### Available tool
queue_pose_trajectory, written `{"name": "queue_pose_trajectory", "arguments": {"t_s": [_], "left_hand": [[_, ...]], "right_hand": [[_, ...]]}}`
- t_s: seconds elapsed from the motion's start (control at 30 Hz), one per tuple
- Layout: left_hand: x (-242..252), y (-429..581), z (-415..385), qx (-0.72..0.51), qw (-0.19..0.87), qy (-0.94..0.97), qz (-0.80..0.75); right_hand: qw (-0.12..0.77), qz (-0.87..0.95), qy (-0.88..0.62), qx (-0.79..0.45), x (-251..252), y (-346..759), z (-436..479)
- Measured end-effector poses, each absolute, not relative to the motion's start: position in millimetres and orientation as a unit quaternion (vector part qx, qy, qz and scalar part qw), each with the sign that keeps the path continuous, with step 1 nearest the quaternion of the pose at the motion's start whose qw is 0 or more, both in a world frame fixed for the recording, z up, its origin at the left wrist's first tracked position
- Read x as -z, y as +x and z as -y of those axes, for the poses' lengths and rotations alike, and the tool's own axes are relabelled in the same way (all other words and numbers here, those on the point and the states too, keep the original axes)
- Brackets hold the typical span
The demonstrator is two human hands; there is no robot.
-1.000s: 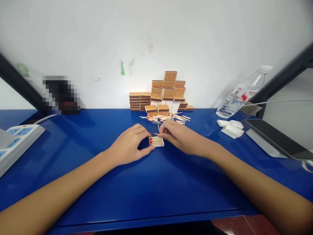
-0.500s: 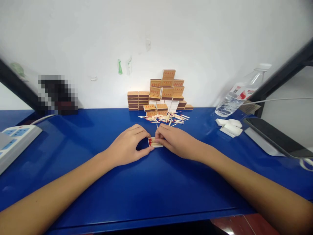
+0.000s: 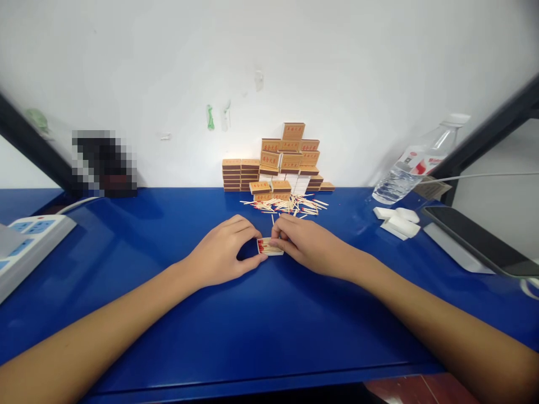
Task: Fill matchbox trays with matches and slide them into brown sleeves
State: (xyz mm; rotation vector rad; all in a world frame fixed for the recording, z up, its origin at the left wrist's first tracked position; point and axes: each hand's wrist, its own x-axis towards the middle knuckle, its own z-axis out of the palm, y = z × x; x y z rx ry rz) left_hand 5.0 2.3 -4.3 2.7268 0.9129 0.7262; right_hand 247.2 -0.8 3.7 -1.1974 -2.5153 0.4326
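Note:
A white matchbox tray (image 3: 275, 253) lies on the blue table between my hands, with red-headed matches (image 3: 264, 246) in it. My left hand (image 3: 225, 249) grips the tray's left end between thumb and fingers. Over the tray's right part, my right hand (image 3: 309, 244) has thumb and fingers pinched together at the matches; whether a match is between the fingertips is hidden. Just beyond, a heap of loose matches (image 3: 309, 206) is spread in front of stacked orange-brown matchboxes (image 3: 290, 163), which stand against the wall.
On the right, a water bottle (image 3: 415, 163) leans tilted near white pieces (image 3: 400, 224) and a phone (image 3: 480, 238) propped on a white block. A power strip (image 3: 37, 241) is at the left. The table's front edge (image 3: 261, 381) runs below my arms.
The whole view has shifted slightly. My left hand keeps its hold on the tray, and my right fingers stay pinched over the matches with hardly any movement.

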Motion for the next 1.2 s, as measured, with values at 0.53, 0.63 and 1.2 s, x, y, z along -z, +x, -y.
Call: {"name": "queue_pose_trajectory", "arguments": {"t_s": [0.53,0.63,1.2], "left_hand": [[5,5,-3,-0.244,0.082,0.915,-0.311],[5,5,-3,-0.246,0.086,0.914,-0.312],[3,4,-2,-0.251,0.087,0.914,-0.306]], "right_hand": [[0.199,0.867,-0.414,-0.194,-1,240,2],[0.204,0.869,-0.408,-0.192,2,242,-1],[0.231,0.868,-0.415,-0.142,-13,257,-9]]}}
